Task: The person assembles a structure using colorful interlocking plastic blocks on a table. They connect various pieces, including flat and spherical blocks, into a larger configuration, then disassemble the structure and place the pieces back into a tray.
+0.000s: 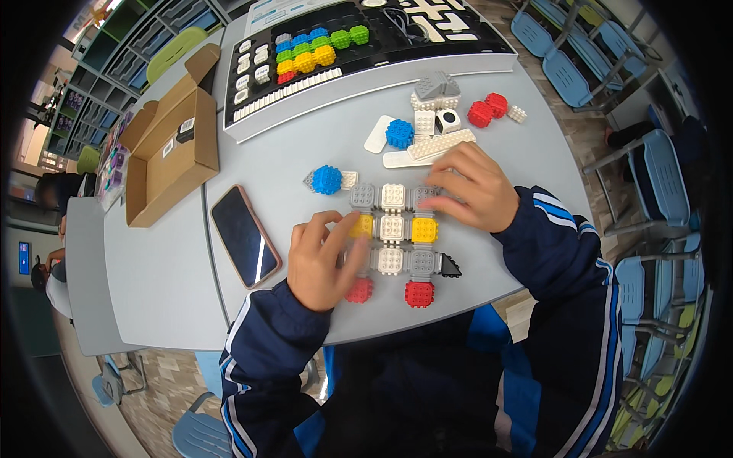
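Observation:
A flat assembly of building blocks (392,228) lies on the table in front of me, with white blocks down its middle and grey and yellow ones at the sides. Two red blocks (419,295) stick out at its near end, and a black wedge piece (450,266) juts from the right. My left hand (321,256) has thumb and forefinger bent onto its left side, partly covering a yellow block (363,224). At the far right corner, the fingertips of my right hand (477,187) close around a grey block (424,198). A blue block (327,180) with small pieces lies beyond.
Loose white, grey, blue and red pieces (436,91) lie beyond my right hand. Farther off stands a block kit tray (343,84). A phone (246,236) and an open cardboard box (172,153) are at the left. Blue chairs (565,76) line the right.

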`<state>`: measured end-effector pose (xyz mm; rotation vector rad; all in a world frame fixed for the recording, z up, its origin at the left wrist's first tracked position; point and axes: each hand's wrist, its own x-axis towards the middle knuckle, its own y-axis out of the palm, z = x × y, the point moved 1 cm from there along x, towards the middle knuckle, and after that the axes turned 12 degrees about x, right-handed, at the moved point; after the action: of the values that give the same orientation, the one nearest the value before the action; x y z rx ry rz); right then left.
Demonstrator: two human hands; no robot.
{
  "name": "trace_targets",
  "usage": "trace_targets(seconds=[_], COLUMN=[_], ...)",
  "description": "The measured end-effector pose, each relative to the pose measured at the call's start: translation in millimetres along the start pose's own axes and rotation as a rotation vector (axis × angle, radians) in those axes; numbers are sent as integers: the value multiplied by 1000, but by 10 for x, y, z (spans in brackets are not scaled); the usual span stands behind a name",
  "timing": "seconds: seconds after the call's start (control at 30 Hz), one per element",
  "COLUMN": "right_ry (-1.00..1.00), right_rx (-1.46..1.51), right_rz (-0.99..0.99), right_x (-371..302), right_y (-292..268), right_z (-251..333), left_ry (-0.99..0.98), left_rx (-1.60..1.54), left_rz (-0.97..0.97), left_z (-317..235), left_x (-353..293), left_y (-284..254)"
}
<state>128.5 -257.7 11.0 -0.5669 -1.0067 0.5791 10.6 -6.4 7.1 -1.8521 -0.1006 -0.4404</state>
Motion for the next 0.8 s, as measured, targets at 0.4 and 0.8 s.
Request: trace_targets(seconds=[0.4, 0.8], right_ry=[15, 192], right_rx=[356, 313], right_rz=[470, 487], right_x=[-153, -233], right_y=[-63, -119], right_z=[38, -97], left_ry=[-66, 116], left_rx=[-4, -127], left_rz=[43, 198], left_z=[29, 198], left_x=[-12, 4], left_y=[56, 33])
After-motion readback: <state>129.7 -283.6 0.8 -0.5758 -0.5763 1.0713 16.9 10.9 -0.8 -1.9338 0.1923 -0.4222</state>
